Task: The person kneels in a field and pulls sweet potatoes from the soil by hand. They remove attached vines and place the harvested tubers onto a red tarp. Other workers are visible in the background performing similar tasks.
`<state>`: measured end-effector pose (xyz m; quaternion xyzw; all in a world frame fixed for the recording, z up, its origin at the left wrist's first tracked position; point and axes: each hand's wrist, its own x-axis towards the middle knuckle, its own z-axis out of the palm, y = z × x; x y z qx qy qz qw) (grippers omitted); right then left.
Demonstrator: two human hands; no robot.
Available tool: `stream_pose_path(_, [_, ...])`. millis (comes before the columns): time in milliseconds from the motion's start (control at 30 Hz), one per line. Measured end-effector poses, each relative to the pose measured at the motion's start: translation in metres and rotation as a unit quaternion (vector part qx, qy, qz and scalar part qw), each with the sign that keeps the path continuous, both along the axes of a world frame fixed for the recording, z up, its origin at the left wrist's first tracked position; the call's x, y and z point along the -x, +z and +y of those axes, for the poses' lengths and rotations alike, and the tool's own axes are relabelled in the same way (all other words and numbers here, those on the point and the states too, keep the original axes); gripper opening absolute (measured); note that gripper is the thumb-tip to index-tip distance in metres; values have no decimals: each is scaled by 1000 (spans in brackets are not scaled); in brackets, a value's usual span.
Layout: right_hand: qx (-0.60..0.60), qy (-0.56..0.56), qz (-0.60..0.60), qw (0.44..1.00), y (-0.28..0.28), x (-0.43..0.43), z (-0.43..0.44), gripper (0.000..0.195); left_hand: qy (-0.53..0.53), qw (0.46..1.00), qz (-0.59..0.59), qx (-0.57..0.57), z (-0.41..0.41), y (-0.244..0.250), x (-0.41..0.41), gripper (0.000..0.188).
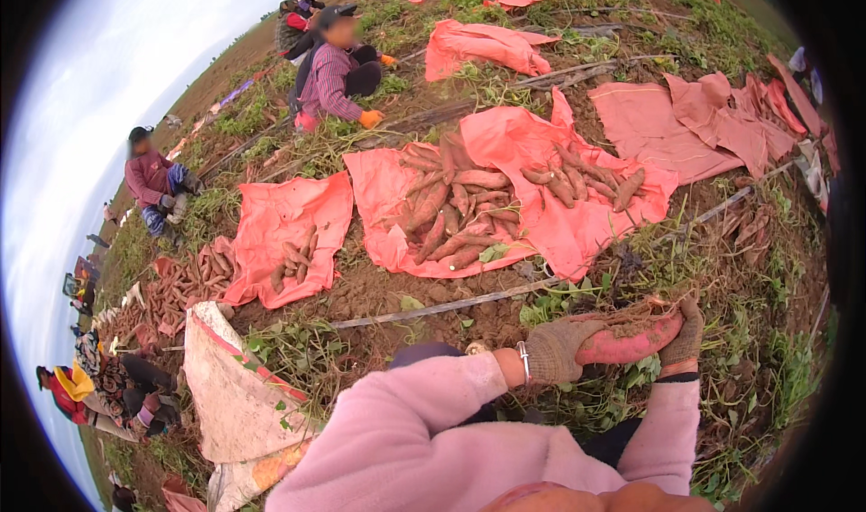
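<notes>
A large reddish sweet potato with thin roots and soil on it is held between both my hands. My left hand, in a brown knitted glove with a metal bangle at the wrist, grips its left end. Around its right end closes my right hand, gloved alike. Green vines and dug soil lie beneath and about the hands. Beyond them, a heap of sweet potatoes rests on a pink-red sheet, and a smaller group lies on the neighbouring sheet.
A pale woven sack lies to my left. A strip of film crosses the soil ahead. Another sheet holds a few sweet potatoes; a larger pile is beyond. Several people crouch nearby, one in a striped shirt. Folded sheets lie right.
</notes>
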<state>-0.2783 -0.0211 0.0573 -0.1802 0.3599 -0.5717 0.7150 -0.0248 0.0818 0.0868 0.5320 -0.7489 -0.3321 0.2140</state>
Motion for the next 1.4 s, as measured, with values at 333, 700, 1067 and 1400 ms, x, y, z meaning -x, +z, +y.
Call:
stream_pose_path(333, [56, 18, 274, 960, 8, -9, 10, 31, -45, 992, 61, -99, 17, -26, 14, 80])
stream_pose_path(700, [33, -126, 177, 976, -3, 1, 8, 25, 19, 727, 453, -516, 26, -27, 24, 33])
stream_pose_path(1067, [26, -317, 115, 941, 31, 48, -1, 26, 86, 815, 208, -533, 26, -51, 2, 23])
stream_pose_path(1400, [-51, -311, 94, 945, 66, 81, 36, 27, 145, 794, 138, -573, 35, -34, -33, 29])
